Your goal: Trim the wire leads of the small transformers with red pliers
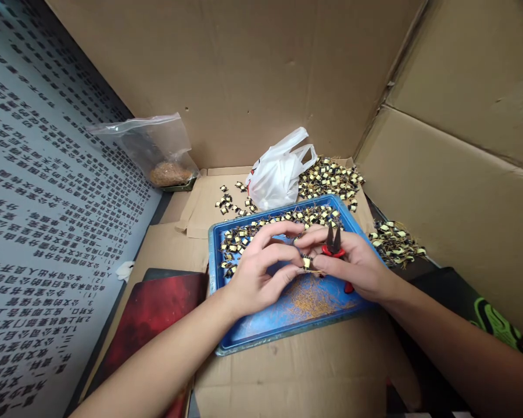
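Both my hands meet over a blue plastic tray (pixel 226 325). My left hand (pixel 257 273) pinches a small yellow-and-black coil part (pixel 306 262) with thin wire leads between thumb and fingers. My right hand (pixel 359 264) also touches that part and holds red-handled pliers (pixel 333 247), jaws pointing up and away. Several more coil parts (pixel 261 227) lie along the tray's far edge. Cut wire clippings (pixel 314 299) lie in the tray beneath my hands.
Piles of the same parts lie behind the tray (pixel 331 177) and to its right (pixel 394 241). A white plastic bag (pixel 276 171) and a clear bag (pixel 157 148) sit at the back. Cardboard walls enclose the space. A red mat (pixel 152 316) lies left of the tray.
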`<control>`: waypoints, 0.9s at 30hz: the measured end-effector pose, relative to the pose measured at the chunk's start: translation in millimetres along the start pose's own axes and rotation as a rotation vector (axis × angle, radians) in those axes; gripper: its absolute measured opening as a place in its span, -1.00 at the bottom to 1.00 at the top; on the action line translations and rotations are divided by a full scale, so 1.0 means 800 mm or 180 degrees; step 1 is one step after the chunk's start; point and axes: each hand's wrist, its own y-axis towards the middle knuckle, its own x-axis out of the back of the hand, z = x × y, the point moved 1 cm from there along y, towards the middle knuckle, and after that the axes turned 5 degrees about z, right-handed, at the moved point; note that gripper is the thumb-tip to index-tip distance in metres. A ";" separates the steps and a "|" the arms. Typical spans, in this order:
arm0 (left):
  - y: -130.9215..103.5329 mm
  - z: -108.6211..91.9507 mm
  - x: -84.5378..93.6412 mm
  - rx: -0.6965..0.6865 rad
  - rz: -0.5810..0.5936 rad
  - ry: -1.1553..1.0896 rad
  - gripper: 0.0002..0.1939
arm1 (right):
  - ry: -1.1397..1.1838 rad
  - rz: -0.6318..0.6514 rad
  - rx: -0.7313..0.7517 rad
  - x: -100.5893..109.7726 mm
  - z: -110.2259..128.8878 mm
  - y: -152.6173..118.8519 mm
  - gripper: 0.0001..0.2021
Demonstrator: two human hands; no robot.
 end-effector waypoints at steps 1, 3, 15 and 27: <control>0.001 0.000 0.000 -0.0011 0.0014 -0.0015 -0.95 | 0.0027 0.0063 -0.0054 0.000 0.000 0.000 -0.67; 0.001 -0.001 0.000 -0.0041 0.0029 -0.0071 -0.93 | 0.0129 0.0173 -0.0057 -0.001 0.000 0.000 -0.69; 0.003 0.003 -0.003 0.1061 0.0174 -0.0249 -0.62 | -0.1083 -0.0361 0.0532 -0.002 -0.003 0.003 -0.82; 0.008 0.005 -0.003 0.1264 0.0808 -0.0316 -0.54 | -0.1256 -0.0302 0.0705 -0.007 -0.005 0.003 -0.81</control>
